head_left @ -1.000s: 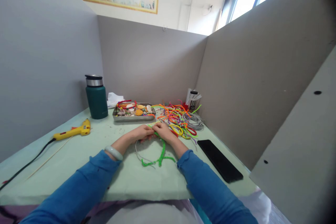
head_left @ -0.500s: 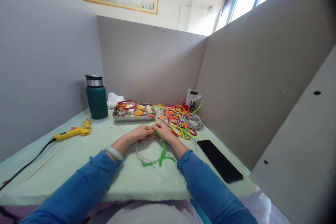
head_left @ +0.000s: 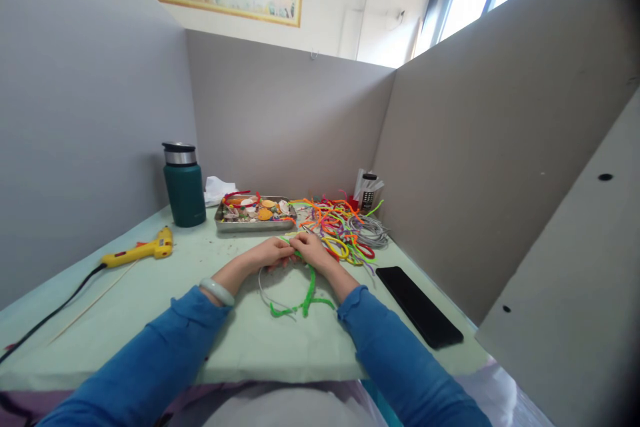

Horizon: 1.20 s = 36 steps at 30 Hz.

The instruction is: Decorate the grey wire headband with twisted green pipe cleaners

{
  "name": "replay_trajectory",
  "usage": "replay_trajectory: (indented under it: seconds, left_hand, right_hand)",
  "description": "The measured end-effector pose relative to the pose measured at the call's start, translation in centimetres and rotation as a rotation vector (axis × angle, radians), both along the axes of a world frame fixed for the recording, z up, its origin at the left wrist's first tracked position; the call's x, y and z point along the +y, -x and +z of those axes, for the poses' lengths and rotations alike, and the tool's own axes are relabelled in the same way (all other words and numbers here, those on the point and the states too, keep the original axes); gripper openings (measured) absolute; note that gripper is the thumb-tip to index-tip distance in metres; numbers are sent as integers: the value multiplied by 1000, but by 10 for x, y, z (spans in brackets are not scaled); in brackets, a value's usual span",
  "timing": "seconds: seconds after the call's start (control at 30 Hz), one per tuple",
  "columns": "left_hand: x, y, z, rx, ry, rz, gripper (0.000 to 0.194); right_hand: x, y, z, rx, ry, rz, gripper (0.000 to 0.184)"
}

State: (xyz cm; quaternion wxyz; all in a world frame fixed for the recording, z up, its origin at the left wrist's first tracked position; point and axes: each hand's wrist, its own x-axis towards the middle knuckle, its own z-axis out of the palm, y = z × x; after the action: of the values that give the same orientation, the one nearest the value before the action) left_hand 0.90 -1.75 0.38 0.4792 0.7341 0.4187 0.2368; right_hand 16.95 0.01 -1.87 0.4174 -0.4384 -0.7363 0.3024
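Over the middle of the table, my left hand (head_left: pixel 273 253) and my right hand (head_left: pixel 309 247) meet at the far side of a wire ring (head_left: pixel 261 285). Both hands are closed, fingertips pinched together on the ring and its green wrapping. A fuzzy green pipe cleaner (head_left: pixel 312 285) winds round the ring's right side, its loose ends spreading at the near side. The left part of the ring is bare pale wire. My fingers hide the exact spot they grip.
Behind my hands stand a metal tray (head_left: pixel 256 227) of shells and a heap of coloured pipe cleaners (head_left: pixel 333 217) beside coiled grey wire (head_left: pixel 373 232). Left are a yellow glue gun (head_left: pixel 137 252), its cord, a thin stick (head_left: pixel 95 300) and a green bottle (head_left: pixel 185 193). A black phone (head_left: pixel 419 307) lies right.
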Motion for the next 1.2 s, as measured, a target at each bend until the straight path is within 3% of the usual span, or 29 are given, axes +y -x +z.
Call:
replay_trajectory:
  seconds: [0.37,0.6,1.2]
  left_hand:
    - [-1,0,0,3,9,9,40]
    - [-2,-1,3,10,28,5,45]
    - [-2,-1,1,-9,16,8,42]
  right_hand:
    - [-2,2,3,48,-54,-1,21]
    - [0,2,0,133,-8,83,11]
    - [-5,2,3,103,97,117,16]
